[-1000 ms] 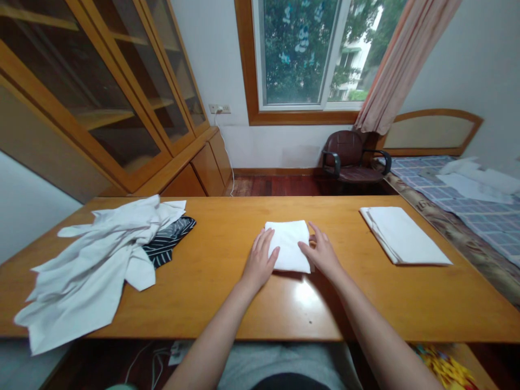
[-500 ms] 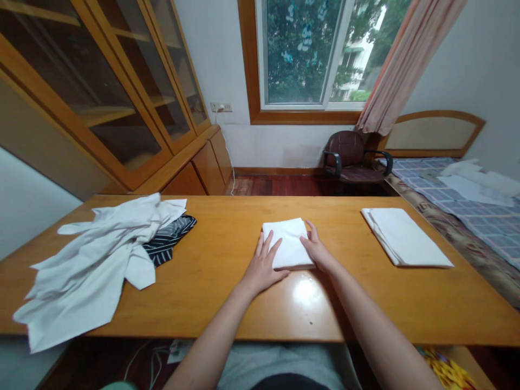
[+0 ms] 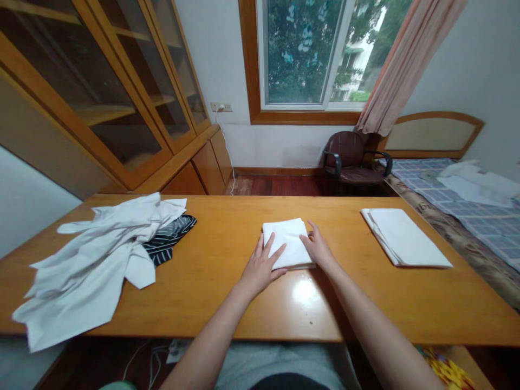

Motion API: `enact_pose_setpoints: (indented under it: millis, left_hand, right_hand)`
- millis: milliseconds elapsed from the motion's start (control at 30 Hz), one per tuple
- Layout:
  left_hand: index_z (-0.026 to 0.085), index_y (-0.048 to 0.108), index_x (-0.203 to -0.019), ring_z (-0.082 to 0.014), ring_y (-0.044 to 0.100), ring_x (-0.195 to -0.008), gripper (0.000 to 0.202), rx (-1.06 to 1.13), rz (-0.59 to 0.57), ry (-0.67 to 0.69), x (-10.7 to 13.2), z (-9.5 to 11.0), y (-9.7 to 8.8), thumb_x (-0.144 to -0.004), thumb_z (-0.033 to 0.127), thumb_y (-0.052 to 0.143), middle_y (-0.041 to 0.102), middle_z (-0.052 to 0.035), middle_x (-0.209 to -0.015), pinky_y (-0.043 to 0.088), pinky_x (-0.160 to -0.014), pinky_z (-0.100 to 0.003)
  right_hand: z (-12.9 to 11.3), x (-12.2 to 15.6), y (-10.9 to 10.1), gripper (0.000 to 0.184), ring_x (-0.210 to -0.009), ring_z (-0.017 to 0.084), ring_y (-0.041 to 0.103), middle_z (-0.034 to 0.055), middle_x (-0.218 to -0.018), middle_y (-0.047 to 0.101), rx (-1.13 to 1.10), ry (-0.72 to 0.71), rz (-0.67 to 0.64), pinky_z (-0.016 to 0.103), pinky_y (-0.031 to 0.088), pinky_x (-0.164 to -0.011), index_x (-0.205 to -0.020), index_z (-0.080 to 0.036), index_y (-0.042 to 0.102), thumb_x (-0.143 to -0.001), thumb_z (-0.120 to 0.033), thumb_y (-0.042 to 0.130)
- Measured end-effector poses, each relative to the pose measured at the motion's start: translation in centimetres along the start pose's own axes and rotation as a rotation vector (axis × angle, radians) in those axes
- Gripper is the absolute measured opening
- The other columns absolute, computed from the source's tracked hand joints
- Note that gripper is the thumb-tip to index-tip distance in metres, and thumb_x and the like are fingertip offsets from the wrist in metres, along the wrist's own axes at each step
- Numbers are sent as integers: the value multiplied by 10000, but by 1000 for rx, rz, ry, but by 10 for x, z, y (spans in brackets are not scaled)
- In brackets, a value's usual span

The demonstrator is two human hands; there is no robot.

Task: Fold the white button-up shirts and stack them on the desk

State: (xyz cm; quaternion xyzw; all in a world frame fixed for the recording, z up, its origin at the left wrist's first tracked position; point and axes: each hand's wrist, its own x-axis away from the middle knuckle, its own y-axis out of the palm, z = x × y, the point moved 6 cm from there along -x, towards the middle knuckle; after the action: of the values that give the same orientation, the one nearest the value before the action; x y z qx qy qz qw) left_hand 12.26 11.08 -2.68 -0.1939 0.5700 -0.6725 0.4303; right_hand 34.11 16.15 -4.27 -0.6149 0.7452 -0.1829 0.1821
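A white cloth [image 3: 289,238], folded into a thick square, lies on the wooden table in front of me. My left hand [image 3: 260,268] rests on its left side, fingers spread over the top and thumb along the near edge. At the right edge is my right hand [image 3: 319,248], its thumb on the top surface and its index finger apart beside the fold. The other fingers of that hand are partly hidden. Farther right lies a larger folded white cloth [image 3: 406,238], touched by neither hand.
Crumpled white cloths [image 3: 93,260] lie on the left of the table [image 3: 211,292], over a black striped cloth [image 3: 170,238], and hang past the near edge. Beyond the table stand a glass-door cabinet [image 3: 162,157], a brown armchair [image 3: 349,157] and a bed [image 3: 459,184].
My left hand's fingers have shifted slightly on the folded cloth, and my right index finger has lifted a little. The cloth stays in the same place.
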Motion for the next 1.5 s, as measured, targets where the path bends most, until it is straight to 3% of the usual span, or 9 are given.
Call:
enact_pose_setpoints:
  millis: [133,233,400,600,833,1033,1200,1300,1500]
  left_hand:
    - [403,341,-1546,-406,15,-1548,757,-72,-25,46,-2,8,-8,-883,493,693,48,-81,-1702,195,-1185,-692]
    - [308,341,-1559,-325,68,-1561,696,-91,-35,126,-3,18,-11,-939,465,616,161,-96,-1687,144,-1235,-614]
    - [174,271,-1580,-284,115,-1560,733,-103,-50,154,-4,25,-4,-970,470,549,229,-142,-1663,116,-1256,-554]
    - [240,322,-1565,-313,101,-1559,741,-98,-73,177,-3,25,1,-940,541,581,195,-146,-1672,94,-1240,-597]
    - [333,375,-1539,-330,76,-1560,706,-79,-111,206,0,27,-2,-917,578,601,151,-121,-1685,105,-1221,-630]
    - [300,423,-1517,-240,230,-1536,517,-2,-110,141,-9,16,-11,-1038,488,383,345,-75,-1628,121,-1253,-546]
    - [210,401,-1533,-254,227,-1537,534,-54,-94,-19,-41,-4,-13,-1055,433,320,325,-92,-1633,152,-1251,-542]
    - [193,336,-1565,-267,195,-1545,572,-74,-131,-106,-57,-14,-7,-1054,445,296,284,-90,-1648,162,-1239,-578]
    - [222,279,-1588,-266,158,-1554,593,18,-125,-162,-66,-26,2,-1045,457,288,253,-82,-1659,111,-1234,-612]
  right_hand:
    - [-28,11,-13,385,-1028,283,660,148,-1183,671,450,-167,62,409,532,-889,-1330,-210,577,-962,-315,536]
    - [-49,19,-12,340,-1133,303,618,170,-1274,636,611,-355,112,440,514,-958,-1287,-206,630,-989,-254,476]
    - [-57,17,18,388,-1356,270,503,118,-1412,607,560,-666,-120,459,393,-1154,-1324,-181,638,-1004,-211,421]
    - [-36,-6,31,494,-1491,285,332,88,-1574,437,544,-556,-280,554,285,-1209,-1494,-208,486,-1043,-369,363]
    - [-28,-27,32,546,-1516,282,275,72,-1611,377,554,-516,-348,566,252,-1219,-1535,-219,423,-1053,-443,297]
    - [-19,-35,31,551,-1519,277,271,89,-1603,389,504,-548,-310,549,272,-1221,-1531,-192,426,-1057,-434,286]
    - [-28,-24,24,514,-1514,279,284,141,-1564,442,533,-623,-172,532,291,-1222,-1488,-135,484,-1051,-345,314]
    - [-35,-6,23,484,-1502,268,315,131,-1542,476,577,-724,-172,526,269,-1233,-1471,-157,509,-1043,-318,351]
    - [-23,22,9,630,-1539,270,208,126,-1646,280,608,-708,-286,535,255,-1230,-1593,-188,283,-1035,-454,402]
